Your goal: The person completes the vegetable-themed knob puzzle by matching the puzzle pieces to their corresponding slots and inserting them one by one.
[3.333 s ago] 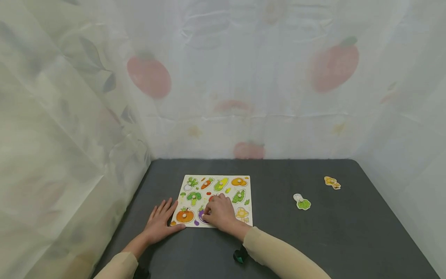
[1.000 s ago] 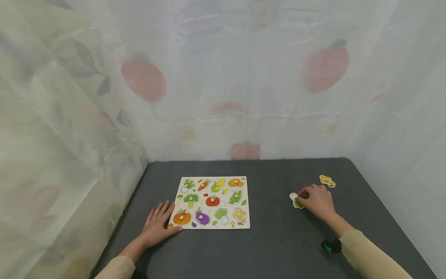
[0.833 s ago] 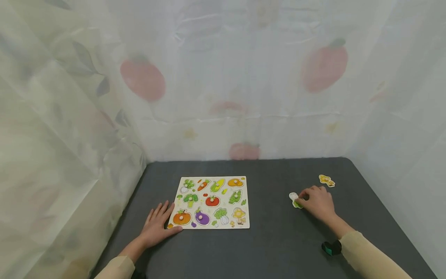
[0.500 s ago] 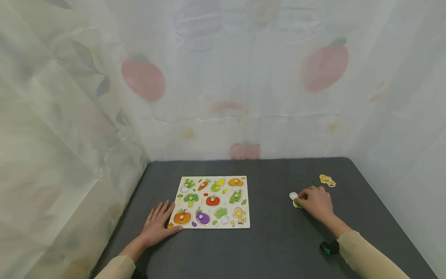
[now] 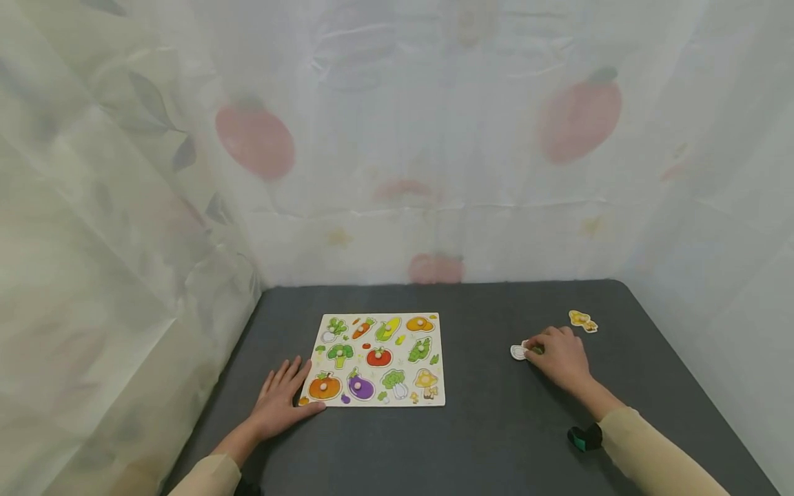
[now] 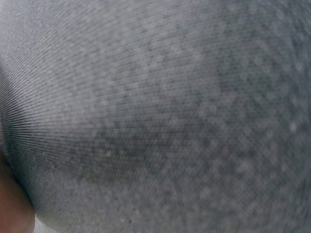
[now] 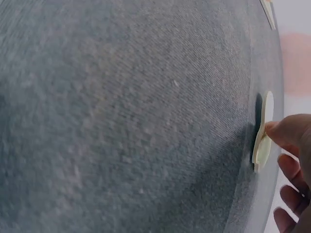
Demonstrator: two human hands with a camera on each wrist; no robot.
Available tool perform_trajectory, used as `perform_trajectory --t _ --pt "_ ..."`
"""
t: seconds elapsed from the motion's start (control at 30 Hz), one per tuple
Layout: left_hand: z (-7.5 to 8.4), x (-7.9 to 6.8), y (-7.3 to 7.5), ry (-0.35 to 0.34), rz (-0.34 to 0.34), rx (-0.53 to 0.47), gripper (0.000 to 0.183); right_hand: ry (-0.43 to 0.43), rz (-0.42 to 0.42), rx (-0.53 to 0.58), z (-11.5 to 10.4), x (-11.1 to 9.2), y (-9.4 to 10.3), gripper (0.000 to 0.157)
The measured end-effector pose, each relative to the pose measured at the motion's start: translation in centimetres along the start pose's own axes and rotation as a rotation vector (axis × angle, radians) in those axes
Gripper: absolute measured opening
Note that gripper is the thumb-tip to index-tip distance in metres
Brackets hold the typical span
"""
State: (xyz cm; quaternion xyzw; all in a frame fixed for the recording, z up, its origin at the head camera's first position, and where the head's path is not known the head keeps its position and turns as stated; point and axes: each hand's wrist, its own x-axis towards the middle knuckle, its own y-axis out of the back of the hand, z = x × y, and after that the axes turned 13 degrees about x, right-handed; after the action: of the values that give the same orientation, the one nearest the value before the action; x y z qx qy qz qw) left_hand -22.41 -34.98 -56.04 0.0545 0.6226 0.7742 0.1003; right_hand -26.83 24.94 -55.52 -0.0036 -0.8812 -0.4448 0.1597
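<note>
A wooden vegetable puzzle board [image 5: 402,358] lies on the left half of the dark table. My left hand [image 5: 279,399] rests flat at its lower left corner, fingers straight, the thumb along the front edge. On the right, my right hand [image 5: 563,355] pinches a white-and-green cabbage puzzle piece [image 5: 517,353] between thumb and finger; its green leafy part is mostly hidden behind the fingers. In the right wrist view the piece [image 7: 267,107] is seen edge-on, close to the tabletop, under the thumb tip. Whether it touches the cloth I cannot tell.
A yellow mushroom puzzle piece [image 5: 582,320] lies beyond the right hand. Knobbed vegetables such as the eggplant [image 5: 360,386] sit in the board; the cabbage and mushroom pictures show no knobs. White patterned curtains [image 5: 403,138] enclose the table's back and sides.
My right hand moved from the eggplant on the board to the cabbage piece and pinched it. Over the last half second that piece has turned, its white end swinging left. The left hand stayed put.
</note>
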Motion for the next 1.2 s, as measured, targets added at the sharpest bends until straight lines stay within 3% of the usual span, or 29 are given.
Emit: perform_trajectory --t 0.23,0.6,1.0,1.2 --pt "-0.21 0.08 -0.23 0.008 -0.006 0.007 0.107 0.032 -0.043 0.002 0.33 0.16 0.18 0.005" --pt "-0.4 0.18 -0.39 0.005 -0.003 0.009 0.107 -0.077 -0.026 0.019 -0.01 -0.15 -0.24 0.022" --pt "-0.43 0.28 -0.34 0.01 -0.008 0.011 0.107 -0.029 -0.028 0.044 -0.21 0.05 -0.52 0.008" --pt "-0.43 0.28 -0.35 0.01 -0.009 0.008 0.107 -0.049 -0.026 0.058 -0.05 -0.1 -0.75 0.009"
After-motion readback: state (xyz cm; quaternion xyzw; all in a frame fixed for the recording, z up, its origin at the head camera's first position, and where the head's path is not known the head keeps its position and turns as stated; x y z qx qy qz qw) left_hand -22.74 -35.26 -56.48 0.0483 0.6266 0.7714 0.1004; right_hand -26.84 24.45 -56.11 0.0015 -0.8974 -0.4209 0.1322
